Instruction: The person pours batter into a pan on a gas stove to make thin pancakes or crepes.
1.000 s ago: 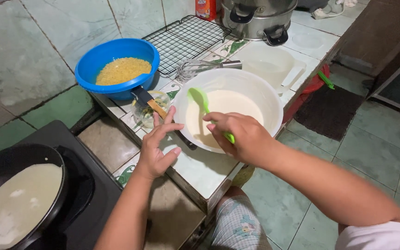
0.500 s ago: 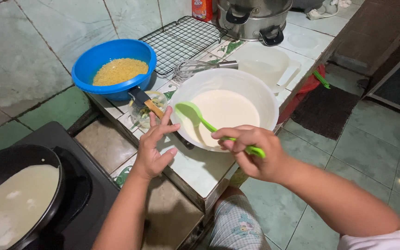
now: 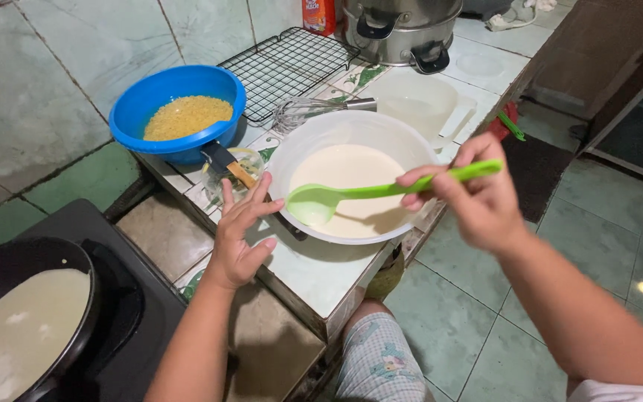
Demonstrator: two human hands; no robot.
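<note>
- The right hand (image 3: 478,195) grips the handle of a green ladle (image 3: 381,193), fingers closed around its far end.
- The ladle lies almost level, its cup hanging over the near rim of the white bowl (image 3: 292,152).
- The white bowl holds pale, creamy batter (image 3: 351,179) and sits on the tiled counter (image 3: 314,272).
- The left hand (image 3: 240,234) holds nothing; its fingers are spread wide, fingertips touching the outside of the white bowl at its near left side.
- Just left of that bowl, a small glass jar (image 3: 225,179) stands with a brush in it.
- A blue bowl (image 3: 135,119) of yellow crumbs (image 3: 186,117) sits behind the jar.
- A wire rack (image 3: 284,63) and a whisk (image 3: 314,110) lie behind the white bowl.
- A metal pot (image 3: 403,30) stands at the far end of the counter.
- At lower left, a black pan (image 3: 83,313) on the stove holds a layer of the same pale batter.
</note>
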